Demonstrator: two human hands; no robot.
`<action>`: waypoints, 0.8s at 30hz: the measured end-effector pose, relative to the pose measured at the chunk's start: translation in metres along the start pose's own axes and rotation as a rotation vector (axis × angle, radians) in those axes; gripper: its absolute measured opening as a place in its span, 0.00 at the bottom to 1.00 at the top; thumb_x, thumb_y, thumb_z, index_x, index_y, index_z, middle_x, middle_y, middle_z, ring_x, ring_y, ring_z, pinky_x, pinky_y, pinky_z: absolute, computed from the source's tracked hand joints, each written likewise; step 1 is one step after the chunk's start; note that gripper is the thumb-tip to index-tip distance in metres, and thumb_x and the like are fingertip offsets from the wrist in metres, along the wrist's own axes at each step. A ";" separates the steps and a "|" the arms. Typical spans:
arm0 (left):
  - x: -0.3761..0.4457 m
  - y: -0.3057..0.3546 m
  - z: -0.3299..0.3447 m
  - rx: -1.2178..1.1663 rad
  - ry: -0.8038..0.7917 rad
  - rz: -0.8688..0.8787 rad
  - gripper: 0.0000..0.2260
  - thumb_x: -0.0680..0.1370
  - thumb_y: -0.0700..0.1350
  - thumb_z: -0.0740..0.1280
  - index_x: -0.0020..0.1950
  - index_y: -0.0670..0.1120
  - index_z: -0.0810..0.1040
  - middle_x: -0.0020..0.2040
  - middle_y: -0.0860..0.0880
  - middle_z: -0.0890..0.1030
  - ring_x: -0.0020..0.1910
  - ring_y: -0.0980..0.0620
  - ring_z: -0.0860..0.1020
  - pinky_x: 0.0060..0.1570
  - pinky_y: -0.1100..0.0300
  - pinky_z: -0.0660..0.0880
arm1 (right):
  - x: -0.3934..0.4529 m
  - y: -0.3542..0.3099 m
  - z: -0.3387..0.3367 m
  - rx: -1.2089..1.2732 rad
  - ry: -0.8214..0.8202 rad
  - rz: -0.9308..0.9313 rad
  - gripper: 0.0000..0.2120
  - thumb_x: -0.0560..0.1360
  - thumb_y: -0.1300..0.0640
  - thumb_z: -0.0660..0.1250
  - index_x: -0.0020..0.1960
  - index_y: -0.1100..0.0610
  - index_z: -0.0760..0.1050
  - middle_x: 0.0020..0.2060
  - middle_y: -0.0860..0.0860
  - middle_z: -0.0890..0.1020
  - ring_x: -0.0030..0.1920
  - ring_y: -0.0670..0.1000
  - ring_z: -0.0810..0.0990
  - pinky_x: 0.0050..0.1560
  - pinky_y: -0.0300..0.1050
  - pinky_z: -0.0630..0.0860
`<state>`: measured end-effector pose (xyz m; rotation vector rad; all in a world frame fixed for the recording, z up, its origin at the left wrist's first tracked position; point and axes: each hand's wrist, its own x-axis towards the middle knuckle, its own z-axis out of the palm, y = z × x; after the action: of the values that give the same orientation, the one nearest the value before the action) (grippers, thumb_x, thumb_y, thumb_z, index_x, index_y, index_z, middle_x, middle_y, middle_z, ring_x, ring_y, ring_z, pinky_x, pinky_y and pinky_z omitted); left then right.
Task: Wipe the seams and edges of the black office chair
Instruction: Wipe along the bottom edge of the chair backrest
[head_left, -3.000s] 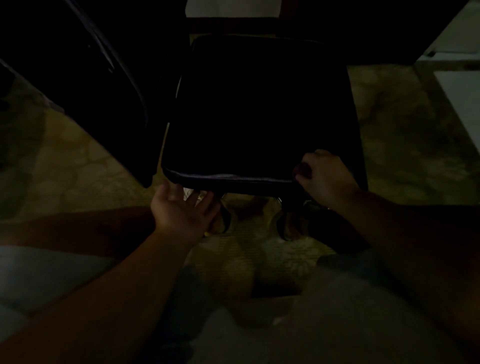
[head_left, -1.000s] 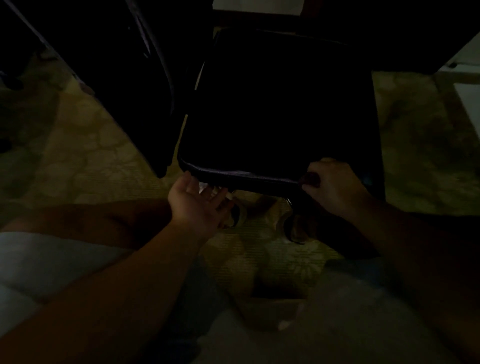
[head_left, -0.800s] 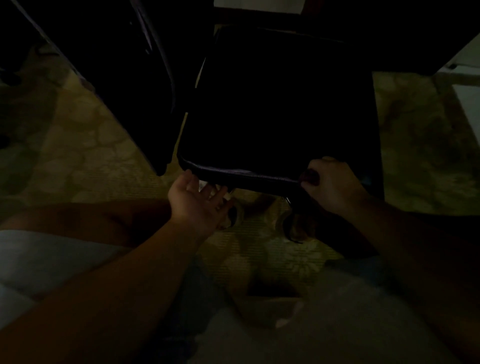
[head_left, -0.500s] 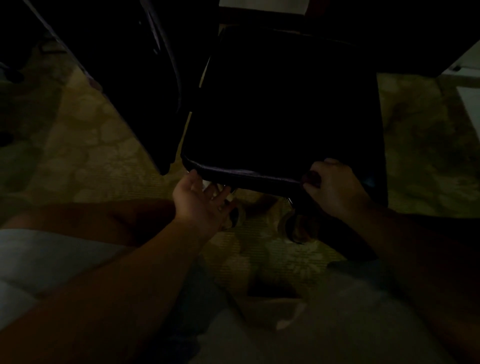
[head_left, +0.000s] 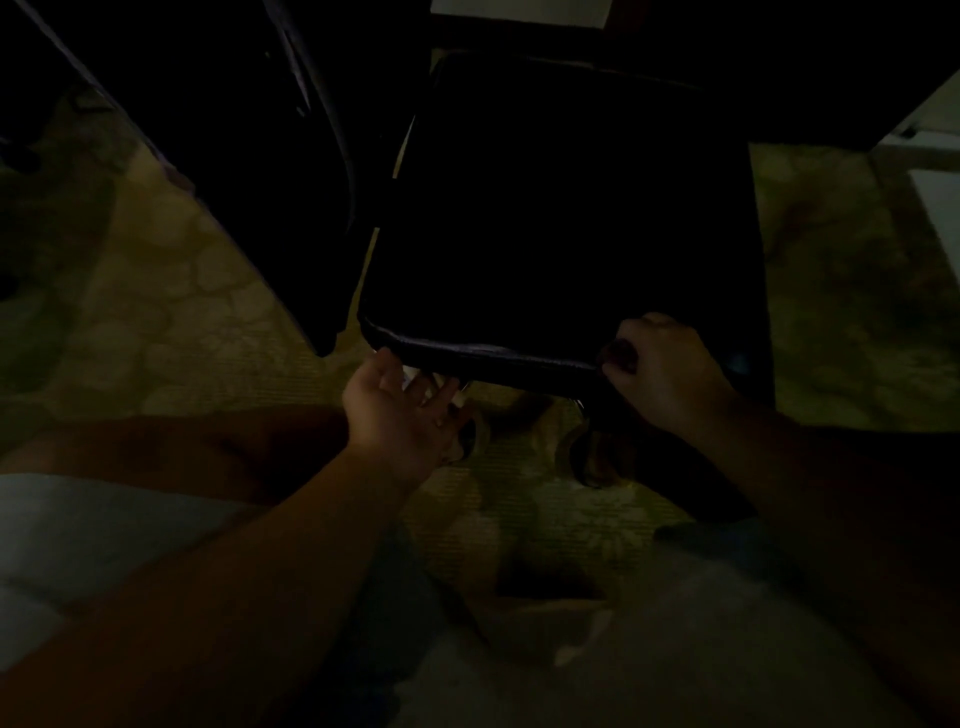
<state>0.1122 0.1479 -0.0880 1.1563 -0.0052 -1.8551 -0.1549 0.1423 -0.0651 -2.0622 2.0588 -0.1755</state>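
Dim carpet (head_left: 208, 291); both hands at chair seat's (head_left: 561, 218) front edge.

Left hand (head_left: 402, 410) open palm-up, right hand (head_left: 662, 371) fisted.

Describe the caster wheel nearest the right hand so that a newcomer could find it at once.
Start at the black seat cushion filling the upper middle, and follow its piped front edge to the right hand. Directly below that hand, on the patterned carpet, stands the caster wheel: dark, rounded, larger-looking than the one beside the left hand.
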 end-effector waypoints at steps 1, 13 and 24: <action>0.000 0.000 0.001 -0.001 0.005 -0.001 0.24 0.84 0.59 0.53 0.79 0.54 0.65 0.73 0.44 0.73 0.67 0.38 0.76 0.70 0.37 0.66 | -0.001 -0.002 0.000 -0.011 -0.047 -0.040 0.09 0.74 0.53 0.71 0.48 0.58 0.78 0.43 0.50 0.71 0.45 0.56 0.78 0.41 0.43 0.68; 0.001 0.004 0.006 -0.032 0.005 0.002 0.23 0.83 0.58 0.56 0.76 0.54 0.70 0.70 0.44 0.76 0.64 0.39 0.78 0.67 0.39 0.69 | 0.006 -0.002 -0.005 0.010 0.004 0.033 0.10 0.75 0.52 0.71 0.50 0.58 0.78 0.49 0.56 0.76 0.48 0.57 0.78 0.43 0.44 0.70; 0.007 0.003 0.004 -0.038 -0.014 0.001 0.21 0.82 0.57 0.58 0.74 0.56 0.72 0.71 0.45 0.75 0.66 0.39 0.77 0.70 0.38 0.67 | 0.004 -0.011 -0.002 -0.016 -0.020 -0.015 0.09 0.75 0.52 0.71 0.49 0.57 0.78 0.48 0.55 0.76 0.47 0.56 0.78 0.42 0.43 0.69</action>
<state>0.1107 0.1398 -0.0891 1.1172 0.0215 -1.8544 -0.1450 0.1377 -0.0613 -2.0810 2.0403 -0.1413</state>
